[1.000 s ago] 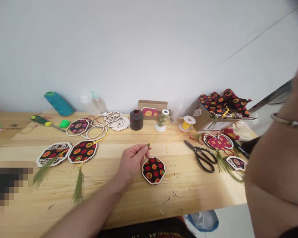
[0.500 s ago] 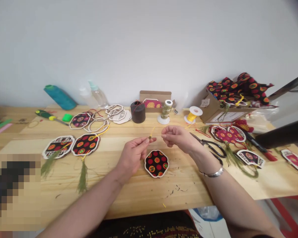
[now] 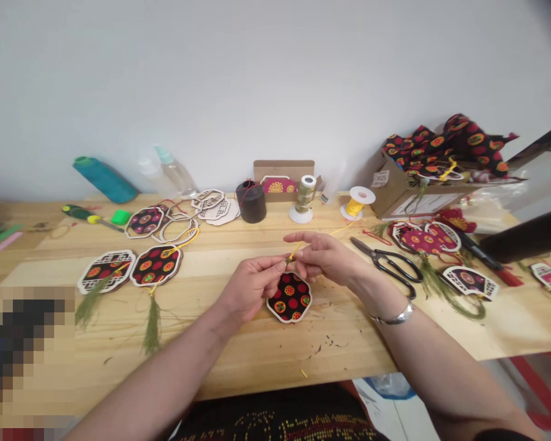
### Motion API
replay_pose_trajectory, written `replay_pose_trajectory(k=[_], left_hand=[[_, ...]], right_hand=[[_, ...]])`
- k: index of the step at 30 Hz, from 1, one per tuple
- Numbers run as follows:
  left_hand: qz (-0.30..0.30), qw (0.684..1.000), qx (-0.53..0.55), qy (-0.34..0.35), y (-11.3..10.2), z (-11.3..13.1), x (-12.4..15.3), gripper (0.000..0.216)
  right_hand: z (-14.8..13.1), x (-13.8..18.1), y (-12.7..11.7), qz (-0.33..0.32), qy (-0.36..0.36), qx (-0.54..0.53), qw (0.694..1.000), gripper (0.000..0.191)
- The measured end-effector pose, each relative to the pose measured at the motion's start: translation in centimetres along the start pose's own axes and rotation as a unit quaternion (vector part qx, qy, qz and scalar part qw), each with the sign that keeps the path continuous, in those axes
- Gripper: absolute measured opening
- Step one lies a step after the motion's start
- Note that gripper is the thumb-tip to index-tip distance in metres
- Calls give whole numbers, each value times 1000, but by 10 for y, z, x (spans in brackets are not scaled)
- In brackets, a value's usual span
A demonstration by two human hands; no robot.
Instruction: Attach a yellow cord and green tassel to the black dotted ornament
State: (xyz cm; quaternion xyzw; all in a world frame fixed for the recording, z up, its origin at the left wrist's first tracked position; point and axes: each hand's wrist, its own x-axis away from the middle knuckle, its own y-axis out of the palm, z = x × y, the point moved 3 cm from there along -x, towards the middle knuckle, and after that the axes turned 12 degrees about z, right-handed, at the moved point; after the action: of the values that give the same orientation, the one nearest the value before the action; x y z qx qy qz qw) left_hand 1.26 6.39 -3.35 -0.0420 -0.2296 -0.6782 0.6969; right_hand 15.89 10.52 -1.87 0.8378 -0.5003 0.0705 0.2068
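Fingers of the left hand (image 3: 253, 285) pinched on a yellow cord (image 3: 296, 249) | right hand (image 3: 325, 260), earlier apart, now meets it, finger grip unclear | so both hands attend the cord, over the patterned ornament's (image 3: 290, 301) far edge

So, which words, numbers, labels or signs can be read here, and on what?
"025", after an unclear first character: small white sticker on the cardboard box; its other print is too small.
Larger white label on that box: too blurred to read.
I can read no other text.
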Motion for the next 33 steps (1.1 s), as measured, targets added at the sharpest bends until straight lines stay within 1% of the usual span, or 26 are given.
replay_pose_trajectory(k=[6,10,12,15,19,22,24,26,30,31,33], left_hand=[[42,997,-10,64,-6,4,-4,28],[72,995,9,76,-9,9,-5,27],[77,994,12,78,-9,10,-5,26],[63,995,3,77,-6,8,-4,25],[13,999,-6,47,-2,2,-2,26],[-21,999,-10,24,0,1,-1,27],[-27,999,-4,17,-1,3,0,28],[-23,1000,9,15,-3,6,-1,27],[-15,999,24,18,-6,10,-2,26],[-13,999,26,16,-6,10,-2,26],[-8,999,31,10,-6,9,-2,26]], right_hand=[[-2,2,0,9,10,22,1000,39],[-1,0,-3,21,9,26,999,53],[-2,-1,-4,25,5,27,999,59],[-5,0,-4,30,1,28,999,62],[-8,2,-3,24,-10,17,1000,65],[-10,3,-5,38,-22,17,999,65],[-10,2,-9,66,-44,39,996,62],[-11,0,-16,100,-76,94,988,53],[-14,-4,-29,153,-126,252,947,30],[-15,-5,-31,165,-135,277,937,26],[-16,-6,-36,185,-146,304,923,24]])
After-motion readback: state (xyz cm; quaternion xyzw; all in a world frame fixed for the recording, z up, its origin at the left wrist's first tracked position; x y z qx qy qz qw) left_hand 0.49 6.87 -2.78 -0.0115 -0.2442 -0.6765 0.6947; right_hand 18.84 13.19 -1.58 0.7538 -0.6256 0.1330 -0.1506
